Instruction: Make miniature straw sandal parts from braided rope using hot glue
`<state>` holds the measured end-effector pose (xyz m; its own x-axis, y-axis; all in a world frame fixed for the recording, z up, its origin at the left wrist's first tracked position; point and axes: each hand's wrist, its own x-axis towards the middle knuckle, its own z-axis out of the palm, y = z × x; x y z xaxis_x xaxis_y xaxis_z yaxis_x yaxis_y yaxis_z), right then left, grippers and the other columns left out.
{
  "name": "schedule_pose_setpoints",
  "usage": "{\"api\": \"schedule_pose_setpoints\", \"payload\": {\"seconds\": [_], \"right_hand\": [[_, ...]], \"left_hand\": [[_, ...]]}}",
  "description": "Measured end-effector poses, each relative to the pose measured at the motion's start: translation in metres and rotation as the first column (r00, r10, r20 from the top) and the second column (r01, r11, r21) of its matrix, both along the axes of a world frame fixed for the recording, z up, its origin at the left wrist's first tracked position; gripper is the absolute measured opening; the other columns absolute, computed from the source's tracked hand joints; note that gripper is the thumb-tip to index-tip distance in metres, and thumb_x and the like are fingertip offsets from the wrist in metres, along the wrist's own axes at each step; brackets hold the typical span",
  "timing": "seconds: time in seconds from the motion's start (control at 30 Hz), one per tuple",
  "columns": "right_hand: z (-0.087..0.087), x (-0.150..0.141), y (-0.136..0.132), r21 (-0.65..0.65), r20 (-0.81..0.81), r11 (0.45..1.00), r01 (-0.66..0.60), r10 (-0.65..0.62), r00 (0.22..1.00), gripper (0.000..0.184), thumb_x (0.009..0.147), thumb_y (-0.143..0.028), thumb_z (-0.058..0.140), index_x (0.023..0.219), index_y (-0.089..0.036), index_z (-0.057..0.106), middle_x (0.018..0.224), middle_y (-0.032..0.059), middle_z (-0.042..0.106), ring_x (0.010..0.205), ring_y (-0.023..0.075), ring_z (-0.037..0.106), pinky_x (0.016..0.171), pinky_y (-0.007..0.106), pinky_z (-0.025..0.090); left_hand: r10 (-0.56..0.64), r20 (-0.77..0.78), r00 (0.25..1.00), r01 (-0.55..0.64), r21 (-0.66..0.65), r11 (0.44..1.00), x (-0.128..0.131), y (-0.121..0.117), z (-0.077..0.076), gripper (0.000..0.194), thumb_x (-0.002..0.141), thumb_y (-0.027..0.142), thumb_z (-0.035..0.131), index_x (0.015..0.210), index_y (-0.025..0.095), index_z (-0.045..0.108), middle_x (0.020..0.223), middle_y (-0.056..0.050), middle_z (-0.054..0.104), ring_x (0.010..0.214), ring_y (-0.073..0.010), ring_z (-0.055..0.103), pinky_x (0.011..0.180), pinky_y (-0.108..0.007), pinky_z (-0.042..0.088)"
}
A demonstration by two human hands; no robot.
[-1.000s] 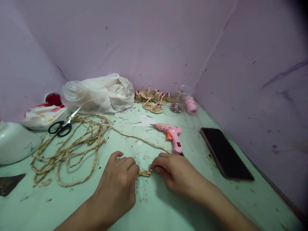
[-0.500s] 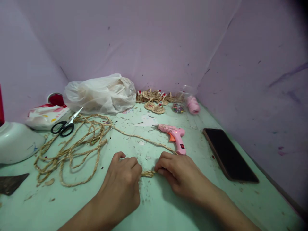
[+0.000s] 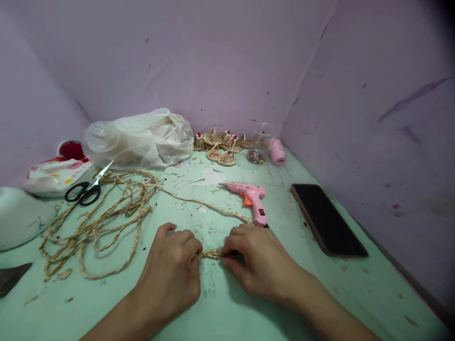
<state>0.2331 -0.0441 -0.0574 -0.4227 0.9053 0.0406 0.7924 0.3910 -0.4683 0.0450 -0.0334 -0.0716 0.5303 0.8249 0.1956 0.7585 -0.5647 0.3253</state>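
A short, doubled stretch of braided straw rope (image 3: pixel 211 254) spans the gap between my two hands, just above the green tabletop. My left hand (image 3: pixel 174 265) is closed on its left end, with the index finger bent upward. My right hand (image 3: pixel 258 258) pinches the right end between thumb and fingers. From behind my right hand a single strand (image 3: pixel 202 202) runs back to a loose, tangled heap of the same rope (image 3: pixel 106 222) on the left. My fingers hide both ends of the held piece. A pink glue gun (image 3: pixel 250 199) lies just beyond my right hand.
Black-handled scissors (image 3: pixel 88 187) rest on the rope heap's far side. A white plastic bag (image 3: pixel 142 139), woven straw pieces with beads (image 3: pixel 222 154), a bead container (image 3: pixel 256 156) and a pink spool (image 3: pixel 276 151) stand along the wall. A phone (image 3: pixel 329 220) lies at right.
The view has shifted slightly, so the tabletop things sit further left. Both hands still grip the rope, and the braided part between them shows a little more evenly stretched.
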Motion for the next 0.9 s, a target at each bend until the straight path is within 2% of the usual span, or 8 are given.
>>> {"api": "schedule_pose_setpoints", "payload": {"seconds": [0.13, 0.23, 0.5, 0.6, 0.73, 0.9], "right_hand": [[-0.004, -0.011, -0.003, -0.005, 0.038, 0.994, 0.112, -0.112, 0.993, 0.006, 0.071, -0.022, 0.060, 0.069, -0.022, 0.066, 0.066, -0.0014, 0.066, 0.059, 0.0136, 0.056, 0.052, 0.025, 0.031], [-0.009, -0.018, -0.006, 0.042, 0.066, 0.985, 0.169, -0.171, 0.983, 0.009, 0.072, -0.023, 0.056, 0.067, -0.021, 0.064, 0.064, 0.0006, 0.066, 0.057, 0.0152, 0.057, 0.050, 0.026, 0.028], [-0.018, -0.025, -0.013, 0.083, 0.056, 0.971, 0.225, -0.230, 0.972, 0.015, 0.072, -0.020, 0.049, 0.060, -0.020, 0.059, 0.055, 0.0017, 0.065, 0.049, 0.0154, 0.056, 0.046, 0.027, 0.023], [-0.018, -0.029, -0.014, 0.098, 0.055, 0.952, 0.291, -0.297, 0.953, 0.015, 0.070, -0.022, 0.051, 0.058, -0.020, 0.058, 0.053, 0.0013, 0.064, 0.047, 0.0152, 0.055, 0.045, 0.028, 0.020], [-0.020, -0.036, -0.017, 0.153, 0.084, 0.919, 0.364, -0.380, 0.921, 0.012, 0.070, -0.023, 0.053, 0.060, -0.019, 0.059, 0.053, 0.0021, 0.065, 0.045, 0.0163, 0.056, 0.046, 0.029, 0.017], [-0.023, -0.042, -0.019, 0.187, 0.092, 0.908, 0.374, -0.396, 0.914, 0.012, 0.071, -0.020, 0.052, 0.062, -0.019, 0.060, 0.056, 0.0025, 0.065, 0.048, 0.0170, 0.057, 0.046, 0.029, 0.017]], "left_hand": [[0.012, 0.012, 1.000, -0.012, 0.014, 1.000, 0.001, 0.000, -0.001, 0.015, 0.070, 0.010, 0.047, 0.065, 0.018, 0.059, 0.062, 0.000, 0.054, 0.064, -0.0155, 0.051, 0.089, -0.047, 0.029], [0.010, 0.016, 1.000, -0.011, 0.031, 0.999, 0.001, -0.001, -0.001, 0.015, 0.069, 0.010, 0.047, 0.064, 0.017, 0.059, 0.062, 0.000, 0.054, 0.064, -0.0156, 0.051, 0.090, -0.047, 0.029], [-0.009, 0.002, 1.000, 0.009, 0.049, 0.999, 0.001, -0.001, 0.000, 0.016, 0.070, 0.011, 0.045, 0.062, 0.017, 0.057, 0.061, -0.001, 0.052, 0.062, -0.0155, 0.050, 0.089, -0.047, 0.030], [-0.004, 0.005, 1.000, 0.003, 0.066, 0.998, 0.002, -0.001, -0.001, 0.012, 0.068, 0.011, 0.047, 0.062, 0.017, 0.056, 0.061, -0.001, 0.052, 0.062, -0.0156, 0.050, 0.091, -0.047, 0.030], [0.022, 0.025, 0.999, -0.024, 0.103, 0.994, 0.004, -0.002, -0.003, 0.009, 0.066, 0.013, 0.049, 0.061, 0.016, 0.055, 0.061, -0.002, 0.052, 0.061, -0.0158, 0.050, 0.092, -0.048, 0.030], [0.015, 0.055, 0.998, -0.023, 0.143, 0.989, 0.006, -0.005, -0.005, 0.009, 0.065, 0.012, 0.049, 0.060, 0.016, 0.055, 0.061, -0.003, 0.053, 0.061, -0.0158, 0.050, 0.092, -0.048, 0.032]]}}
